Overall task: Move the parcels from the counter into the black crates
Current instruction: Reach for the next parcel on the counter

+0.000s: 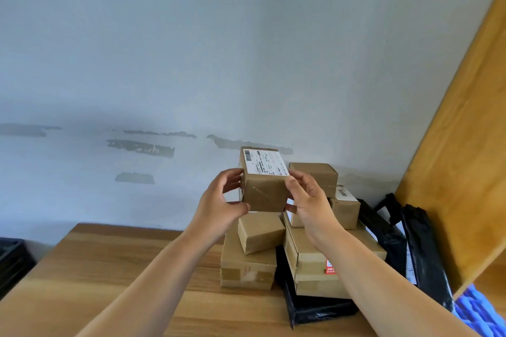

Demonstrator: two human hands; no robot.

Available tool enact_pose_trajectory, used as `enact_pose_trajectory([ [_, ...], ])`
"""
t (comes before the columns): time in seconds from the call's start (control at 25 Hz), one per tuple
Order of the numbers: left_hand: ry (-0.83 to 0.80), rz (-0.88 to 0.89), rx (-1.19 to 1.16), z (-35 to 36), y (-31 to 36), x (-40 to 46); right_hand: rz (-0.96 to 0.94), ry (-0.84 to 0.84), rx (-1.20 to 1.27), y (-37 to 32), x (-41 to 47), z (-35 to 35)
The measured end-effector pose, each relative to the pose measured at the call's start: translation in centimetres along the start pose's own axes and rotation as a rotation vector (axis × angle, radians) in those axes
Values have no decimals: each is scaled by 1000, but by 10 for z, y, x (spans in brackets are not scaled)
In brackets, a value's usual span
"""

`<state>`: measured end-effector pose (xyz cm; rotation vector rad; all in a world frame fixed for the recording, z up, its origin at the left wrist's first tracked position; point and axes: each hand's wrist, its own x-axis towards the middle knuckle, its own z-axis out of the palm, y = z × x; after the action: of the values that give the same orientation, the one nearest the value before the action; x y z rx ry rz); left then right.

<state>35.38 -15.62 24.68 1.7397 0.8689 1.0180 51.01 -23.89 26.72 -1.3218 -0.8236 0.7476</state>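
Currently gripping small cardboard box (264, 183) with both hands, raised clear above pile on wooden counter (109, 268). Left hand (219, 208) clamped on box's left face: thumb hooked under bottom-left corner, fingers curled round upper left edge. Right hand (309, 205) on right face: fingertips at upper right corner by white shipping label (264, 162), thumb tucked under lower right edge. Both forearms bare, reaching in from 6 o'clock, converging toward box at frame centre. Wrists roughly level, palms facing each other.

Box tilted slightly, label side up and facing away, barcode at label's top-left.

Remaining parcels stacked directly below and at 3 o'clock of held box, against wall (191, 49). Small plain box (260, 232) sitting skewed on larger flat carton (246, 268). At 3 o'clock of that, flat carton with red sticker (309, 257), on another flat carton, on black poly mailer (315, 309). Two more small boxes behind right hand: upper plain one (315, 175), lower labelled one (345, 208). More black poly bags (419, 254) leaning at 3 o'clock against tilted wooden panel (465, 145).

Black crate (11, 262) partly visible at 9 o'clock, beyond counter's left edge, well apart from held box. Blue plastic item (479, 309) at 4 o'clock, cut off by frame edge.
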Motion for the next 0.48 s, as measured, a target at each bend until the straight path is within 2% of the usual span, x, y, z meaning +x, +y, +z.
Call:
enact_pose_trajectory([
  [0.48, -5, 58, -211, 16, 14, 5, -103, 53, 129, -9, -3, -13],
])
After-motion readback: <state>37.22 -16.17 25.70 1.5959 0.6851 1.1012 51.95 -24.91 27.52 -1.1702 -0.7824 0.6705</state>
